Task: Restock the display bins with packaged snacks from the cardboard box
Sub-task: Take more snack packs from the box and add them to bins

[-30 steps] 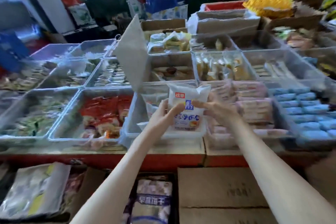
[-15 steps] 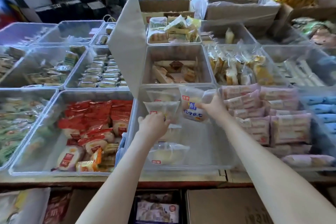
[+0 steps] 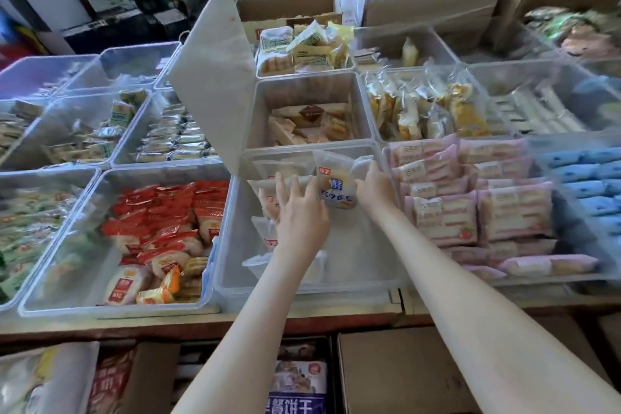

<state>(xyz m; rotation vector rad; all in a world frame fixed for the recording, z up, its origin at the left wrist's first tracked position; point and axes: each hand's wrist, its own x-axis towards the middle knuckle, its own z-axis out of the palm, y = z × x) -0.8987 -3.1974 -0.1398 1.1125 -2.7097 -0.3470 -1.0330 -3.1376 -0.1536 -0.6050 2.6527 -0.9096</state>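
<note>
A clear plastic display bin (image 3: 356, 276) stands in the front middle of the counter, its white lid (image 3: 215, 77) tilted up at the left. My right hand (image 3: 374, 186) holds a white snack packet (image 3: 336, 183) with blue print upright at the bin's back wall. My left hand (image 3: 297, 212) lies with fingers spread on other white packets (image 3: 265, 188) stacked in the bin's back left. More white packets (image 3: 262, 235) lie under my left wrist. A closed cardboard box (image 3: 396, 376) sits below the counter.
Red packets fill the bin (image 3: 67, 279) to the left, pink packets (image 3: 480, 205) the one to the right, blue packets (image 3: 591, 185) further right. Behind stands a bin of brown snacks (image 3: 309, 124). Below the counter are an open box with printed bags (image 3: 299, 386) and loose bags (image 3: 40, 380).
The view has dropped and moved closer. Both hands carried the white packet from above the bin down to its back wall. My left hand let go and moved onto the stacked packets.
</note>
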